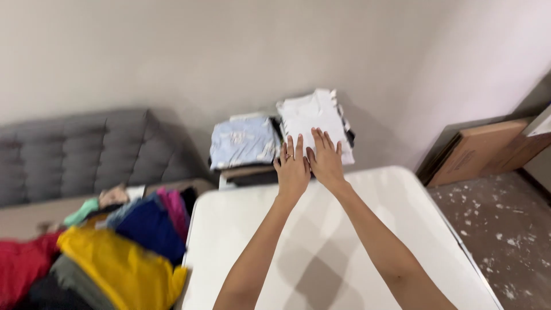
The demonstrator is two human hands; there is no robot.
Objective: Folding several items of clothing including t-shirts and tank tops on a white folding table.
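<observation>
Hands: the person's left hand (291, 167) and right hand (326, 161) are both stretched out past the far edge of the white tabletop (321, 252), fingers spread flat, gripping nothing, palms down on the near edge of the folded white garment (313, 121).
Where the white one sits: on top of a tall stack beyond the table, right against the grey wall, its near edge under the fingertips.
Neighbour: a folded light blue garment (243, 142) tops a second stack just beside it on the left, touching or nearly so, can't tell which.
Stack risk: that white pile looks tall and a bit ragged on its right side, so a push from flat hands could probably slide the top layers sideways or tip them toward the wall gap.
Reach risk: both arms are fully extended over the table, so there's not much control at the fingertips; a press that's off-centre could undo the fold.
Other stuff: a heap of loose coloured clothes (115, 247), yellow, blue, pink and red, lies to the left on a grey tufted sofa (74, 155), well apart from the hands.
Right side: flat brown cardboard (476, 155) leans on the wall over a paint-speckled floor (499, 229), so anything dropped there would likely pick up dust.
Blur: the picture is a bit smeared, small detail is hard to call.
</observation>
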